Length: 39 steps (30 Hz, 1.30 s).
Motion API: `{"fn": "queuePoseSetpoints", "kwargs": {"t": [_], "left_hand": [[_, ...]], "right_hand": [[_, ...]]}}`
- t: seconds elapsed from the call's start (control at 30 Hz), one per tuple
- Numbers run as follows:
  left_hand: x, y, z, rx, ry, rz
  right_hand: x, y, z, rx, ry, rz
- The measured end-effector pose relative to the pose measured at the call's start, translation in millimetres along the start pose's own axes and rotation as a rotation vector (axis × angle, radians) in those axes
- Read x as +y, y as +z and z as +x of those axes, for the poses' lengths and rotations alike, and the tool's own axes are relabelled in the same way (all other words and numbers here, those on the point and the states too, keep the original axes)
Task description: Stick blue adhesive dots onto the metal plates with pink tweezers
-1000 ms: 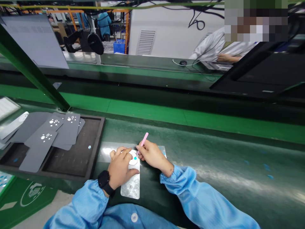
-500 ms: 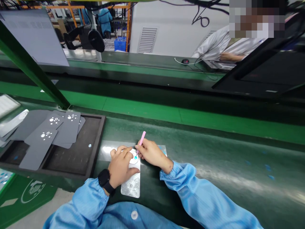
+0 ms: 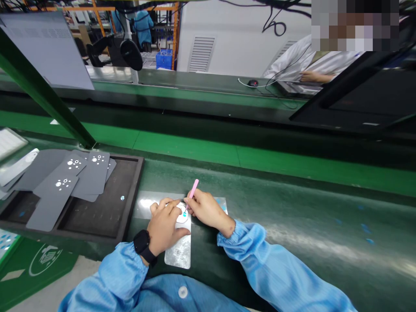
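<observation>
My right hand (image 3: 206, 209) is closed around pink tweezers (image 3: 194, 188), held like a pen. Their tip meets a small blue piece (image 3: 184, 214) in the white cut-out area of a narrow, shiny rounded panel (image 3: 178, 252). My left hand (image 3: 165, 225) lies over the panel's left side. Its fingers rest on the upper part and its thumb is stretched apart across the surface. The fingers cover some of the panel's upper end. Beneath both hands lies a clear sheet (image 3: 146, 206), with blue bits showing at its right end.
A black divided tray (image 3: 134, 190) at left holds several grey panels (image 3: 53, 203) with holes. A slanted green post (image 3: 48, 86) rises behind it. Blue scraps (image 3: 365, 227) lie on the dark green bench at right. Across the line sits a person in a white sleeve (image 3: 289, 58).
My hands, the tweezers and the panel stay almost in place. On the green strip beyond the bench, the seams and a white scrap have shifted slightly left.
</observation>
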<state>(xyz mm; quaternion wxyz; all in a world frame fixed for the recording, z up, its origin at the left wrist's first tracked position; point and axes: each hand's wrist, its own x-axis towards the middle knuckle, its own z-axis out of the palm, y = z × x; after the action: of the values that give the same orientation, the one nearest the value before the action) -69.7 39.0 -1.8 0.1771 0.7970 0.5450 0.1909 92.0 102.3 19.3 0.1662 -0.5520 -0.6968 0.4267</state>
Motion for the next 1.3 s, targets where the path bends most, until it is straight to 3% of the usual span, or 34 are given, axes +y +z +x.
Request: {"fn": "queuePoseSetpoints", "kwargs": {"t": [0.73,0.97,1.03,1.17,1.23,1.3], "left_hand": [[-4,3.2,-4,0.071,0.09,0.087],[-3,3.3,-5,0.069,0.076,0.089],[-2,3.1,-5,0.065,0.073,0.092],[-1,3.0,-5,0.058,0.064,0.092],[-1,3.9,-5,0.059,0.059,0.09],[-2,5.6,-5,0.067,0.062,0.086]], "right_hand": [[4,2,-3,0.009,-0.04,0.003],[10,3,-11,0.077,-0.102,0.042],[12,1,-20,0.183,-0.163,0.045],[13,1,-43,0.422,-0.458,-0.068],[14,6,-51,0.382,-0.558,-0.163],[16,12,-55,0.277,-0.552,-0.287]]}}
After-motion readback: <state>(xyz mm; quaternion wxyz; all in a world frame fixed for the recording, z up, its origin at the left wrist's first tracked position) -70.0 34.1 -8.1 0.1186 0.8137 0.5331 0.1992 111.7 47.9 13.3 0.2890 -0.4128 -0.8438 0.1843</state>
